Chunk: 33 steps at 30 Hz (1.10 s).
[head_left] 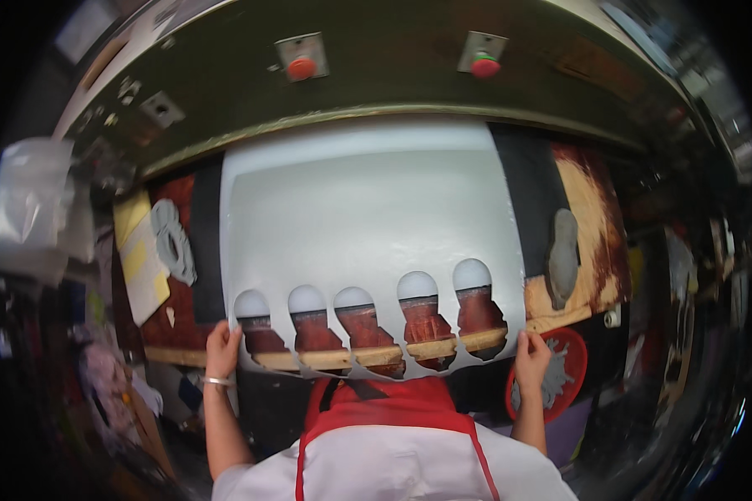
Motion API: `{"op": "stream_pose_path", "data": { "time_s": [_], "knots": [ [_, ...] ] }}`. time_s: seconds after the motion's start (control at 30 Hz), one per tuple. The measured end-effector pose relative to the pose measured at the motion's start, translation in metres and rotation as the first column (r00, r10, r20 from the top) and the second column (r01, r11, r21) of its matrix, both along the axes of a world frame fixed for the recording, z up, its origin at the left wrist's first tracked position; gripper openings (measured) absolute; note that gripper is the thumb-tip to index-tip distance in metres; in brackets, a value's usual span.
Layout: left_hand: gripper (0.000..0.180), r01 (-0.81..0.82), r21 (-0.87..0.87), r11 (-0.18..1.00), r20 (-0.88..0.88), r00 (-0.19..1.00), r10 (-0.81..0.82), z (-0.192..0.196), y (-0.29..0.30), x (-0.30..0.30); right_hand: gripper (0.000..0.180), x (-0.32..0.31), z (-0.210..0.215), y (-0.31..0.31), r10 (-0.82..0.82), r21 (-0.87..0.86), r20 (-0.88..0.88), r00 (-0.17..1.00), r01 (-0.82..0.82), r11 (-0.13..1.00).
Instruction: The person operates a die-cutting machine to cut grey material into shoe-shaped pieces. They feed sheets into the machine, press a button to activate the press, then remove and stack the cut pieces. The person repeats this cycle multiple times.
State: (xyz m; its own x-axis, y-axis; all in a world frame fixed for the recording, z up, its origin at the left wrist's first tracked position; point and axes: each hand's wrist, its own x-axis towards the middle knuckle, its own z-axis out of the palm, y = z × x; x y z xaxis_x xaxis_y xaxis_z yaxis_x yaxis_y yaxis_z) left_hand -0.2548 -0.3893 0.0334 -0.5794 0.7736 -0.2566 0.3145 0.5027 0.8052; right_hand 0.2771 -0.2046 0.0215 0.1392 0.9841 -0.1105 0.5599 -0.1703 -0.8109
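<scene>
A large grey sheet (pixel 368 217) lies over a white board (pixel 355 135) and reaches toward me past the table's front edge. Along its near side runs a row of several sole-shaped cutouts, through which the white board, the reddish-brown tabletop and its wooden edge show. My left hand (pixel 222 351), with a pale band at the wrist, pinches the sheet's near left corner. At the near right corner, my right hand (pixel 530 363) grips the same sheet between thumb and fingers.
Grey cut pieces (pixel 174 242) lie at left beside yellow and white papers (pixel 142 263). A grey sole-shaped piece (pixel 563 257) rests at right. Below it stands a red basket (pixel 578 367) of grey pieces. A dark green machine beam (pixel 384 58) with two red buttons spans the far side.
</scene>
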Motion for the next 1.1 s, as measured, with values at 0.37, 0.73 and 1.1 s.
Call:
{"op": "stream_pose_path", "data": {
  "time_s": [0.37, 0.73, 1.1],
  "knots": [
    [0.034, -0.339, 0.018, 0.941, -0.755, 0.612, 0.235, -0.022, 0.116, 0.001, 0.083, 0.072, -0.044, 0.150, 0.020, 0.318, 0.524, 0.851, -0.217, 0.923],
    [0.037, -0.224, 0.060, 0.973, -0.829, 0.531, 0.174, -0.031, 0.116, -0.001, 0.072, -0.009, 0.024, 0.116, 0.181, 0.334, 0.019, 0.983, -0.177, 0.926],
    [0.035, -0.210, 0.198, 0.957, -0.668, 0.685, 0.289, -0.018, 0.109, 0.000, 0.080, -0.385, 0.051, 0.040, 0.700, 0.292, -0.161, 0.695, -0.644, 0.707]
  ]
}}
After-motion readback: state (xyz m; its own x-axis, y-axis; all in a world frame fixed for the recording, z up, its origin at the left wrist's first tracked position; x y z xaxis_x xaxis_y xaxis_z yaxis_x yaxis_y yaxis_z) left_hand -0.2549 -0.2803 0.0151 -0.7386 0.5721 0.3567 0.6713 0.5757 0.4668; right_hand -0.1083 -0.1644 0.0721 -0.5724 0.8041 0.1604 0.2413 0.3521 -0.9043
